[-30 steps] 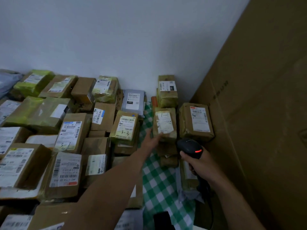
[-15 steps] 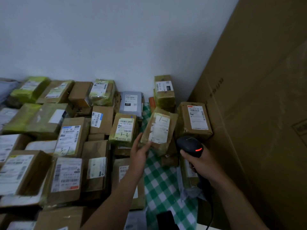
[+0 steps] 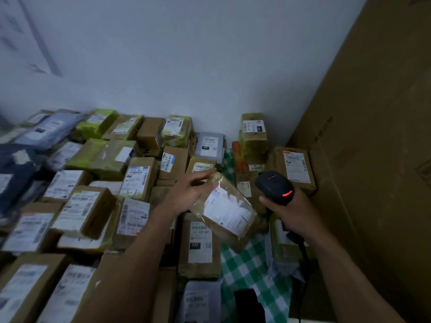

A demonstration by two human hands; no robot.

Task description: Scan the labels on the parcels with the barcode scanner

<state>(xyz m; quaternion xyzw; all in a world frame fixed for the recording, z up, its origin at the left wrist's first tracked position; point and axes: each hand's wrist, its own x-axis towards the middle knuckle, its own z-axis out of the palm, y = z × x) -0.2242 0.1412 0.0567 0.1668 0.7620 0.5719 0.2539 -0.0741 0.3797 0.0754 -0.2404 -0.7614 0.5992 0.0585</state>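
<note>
My left hand point(image 3: 187, 193) holds a brown tape-wrapped parcel point(image 3: 225, 207) by its left end, lifted off the pile and tilted with its white label facing up. My right hand point(image 3: 292, 212) grips the black barcode scanner point(image 3: 275, 186), whose red light is lit; the scanner's head is just right of the lifted parcel and a little above it. Several other labelled parcels point(image 3: 140, 180) cover the surface to the left and behind.
A green checked cloth point(image 3: 253, 264) shows between the parcels. A tall cardboard sheet point(image 3: 373, 159) walls off the right side and a white wall point(image 3: 186, 66) stands behind. A brown box point(image 3: 295, 167) sits behind the scanner. A dark object point(image 3: 247, 304) lies near the bottom edge.
My left hand took the small parcel from the stack at the back, pulled it toward me and turned it so that it lies tilted. The scanner stayed in about the same place.
</note>
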